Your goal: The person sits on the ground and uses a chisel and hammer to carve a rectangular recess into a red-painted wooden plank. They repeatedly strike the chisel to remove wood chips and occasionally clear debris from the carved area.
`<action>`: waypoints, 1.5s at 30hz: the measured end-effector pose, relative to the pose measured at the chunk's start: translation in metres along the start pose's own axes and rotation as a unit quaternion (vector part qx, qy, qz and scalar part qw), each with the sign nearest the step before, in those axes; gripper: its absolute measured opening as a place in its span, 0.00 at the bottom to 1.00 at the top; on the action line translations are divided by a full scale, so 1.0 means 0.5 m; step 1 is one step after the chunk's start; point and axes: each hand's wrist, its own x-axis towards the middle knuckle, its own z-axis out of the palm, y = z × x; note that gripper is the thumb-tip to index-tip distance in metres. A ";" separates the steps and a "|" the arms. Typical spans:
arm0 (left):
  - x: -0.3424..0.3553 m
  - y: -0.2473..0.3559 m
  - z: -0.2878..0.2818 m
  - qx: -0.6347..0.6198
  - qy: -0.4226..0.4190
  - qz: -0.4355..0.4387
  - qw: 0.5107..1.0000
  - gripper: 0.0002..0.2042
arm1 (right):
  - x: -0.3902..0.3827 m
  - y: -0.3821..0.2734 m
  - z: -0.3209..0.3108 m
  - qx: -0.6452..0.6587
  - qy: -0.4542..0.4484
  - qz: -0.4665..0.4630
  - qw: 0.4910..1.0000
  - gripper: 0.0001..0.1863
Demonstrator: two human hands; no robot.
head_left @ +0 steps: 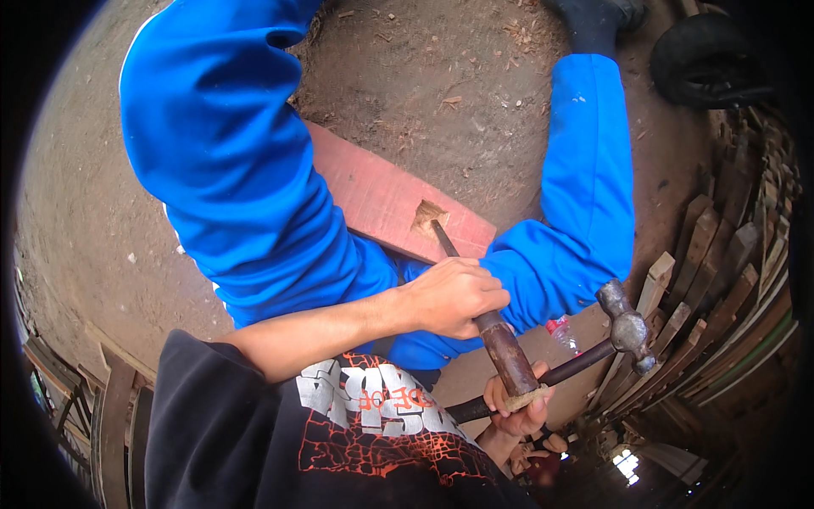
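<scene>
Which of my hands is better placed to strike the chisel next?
The right hand. It grips the handle of the ball-peen hammer, whose head hangs beside the chisel. The left hand is wrapped around the chisel, its tip in the notch in the red plank.

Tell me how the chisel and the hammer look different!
The chisel has a thin metal blade whose tip is in a notch in the reddish board; the hammer has a chunky metal head, raised off the board. The left hand grips the chisel; the right hand grips the hammer's dark handle. Both are hand tools with handles.
</scene>
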 end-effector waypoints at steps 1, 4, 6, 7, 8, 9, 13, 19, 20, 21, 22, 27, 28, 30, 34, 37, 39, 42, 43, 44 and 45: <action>0.000 -0.003 0.003 0.010 -0.007 0.003 1.000 0.18 | 0.000 -0.003 0.004 0.005 -0.006 0.003 1.000 0.19; 0.012 -0.007 -0.007 0.025 -0.044 0.000 0.999 0.19 | 0.005 -0.008 0.012 -0.014 -0.016 0.013 1.000 0.20; 0.017 -0.008 -0.013 0.026 -0.061 -0.008 0.998 0.18 | 0.002 -0.005 0.013 -0.009 -0.002 0.006 1.000 0.19; 0.017 -0.008 -0.014 0.024 -0.063 -0.014 0.998 0.18 | 0.002 -0.003 0.014 -0.006 0.004 0.004 1.000 0.19; 0.017 -0.009 -0.015 0.023 -0.064 -0.021 0.997 0.18 | 0.003 -0.004 0.011 -0.011 -0.003 0.001 1.000 0.19; 0.017 -0.013 -0.014 0.023 -0.059 -0.018 0.998 0.18 | 0.009 -0.005 0.007 -0.017 -0.011 -0.002 1.000 0.19; 0.030 -0.030 -0.011 0.021 -0.033 -0.015 0.999 0.19 | 0.021 -0.016 0.033 0.003 0.035 -0.011 0.999 0.21; 0.045 -0.036 -0.015 0.012 0.006 -0.017 1.000 0.18 | -0.001 -0.039 0.012 -0.098 -0.032 -0.010 0.995 0.26; 0.046 -0.036 -0.016 0.014 0.004 -0.016 1.000 0.17 | -0.008 -0.045 0.007 -0.100 -0.035 -0.008 0.994 0.27; 0.046 -0.036 -0.016 0.012 0.003 -0.011 1.000 0.17 | -0.015 -0.051 0.003 -0.104 -0.040 -0.005 0.994 0.28; 0.046 -0.036 -0.015 0.010 0.002 -0.006 1.000 0.17 | -0.024 -0.057 -0.001 -0.085 -0.029 0.010 0.996 0.28; 0.047 -0.032 -0.014 0.010 -0.027 -0.013 0.999 0.12 | -0.066 -0.069 -0.021 -0.079 0.008 0.054 0.995 0.27; 0.050 -0.030 -0.015 0.013 -0.045 -0.022 0.999 0.08 | -0.068 -0.069 -0.022 -0.089 0.009 0.059 0.994 0.27; 0.051 -0.030 -0.015 0.013 -0.042 -0.025 0.999 0.08 | -0.066 -0.064 -0.019 -0.099 0.010 0.062 0.993 0.27; 0.051 -0.046 -0.013 0.010 0.002 -0.009 1.000 0.16 | -0.049 -0.052 -0.009 -0.113 0.011 0.061 0.992 0.27; 0.053 -0.059 -0.006 0.020 -0.007 -0.010 1.000 0.13 | -0.049 -0.050 -0.014 -0.119 0.004 0.057 0.991 0.30; 0.057 -0.068 -0.002 0.029 -0.008 -0.013 0.999 0.10 | -0.046 -0.054 -0.017 -0.117 0.009 0.038 0.992 0.32; 0.072 -0.082 0.001 0.034 0.006 -0.026 0.999 0.08 | -0.050 -0.083 -0.022 -0.147 0.008 -0.022 0.989 0.36; 0.078 -0.080 -0.004 0.029 0.015 -0.039 0.999 0.09 | -0.050 -0.103 -0.019 -0.150 0.002 -0.063 0.987 0.36; 0.083 -0.079 -0.009 0.025 0.024 -0.053 0.998 0.10 | -0.048 -0.126 -0.013 -0.152 -0.005 -0.103 0.983 0.35; 0.089 -0.080 -0.011 0.020 0.032 -0.052 0.998 0.11 | -0.051 -0.148 0.001 -0.157 -0.004 -0.151 0.976 0.35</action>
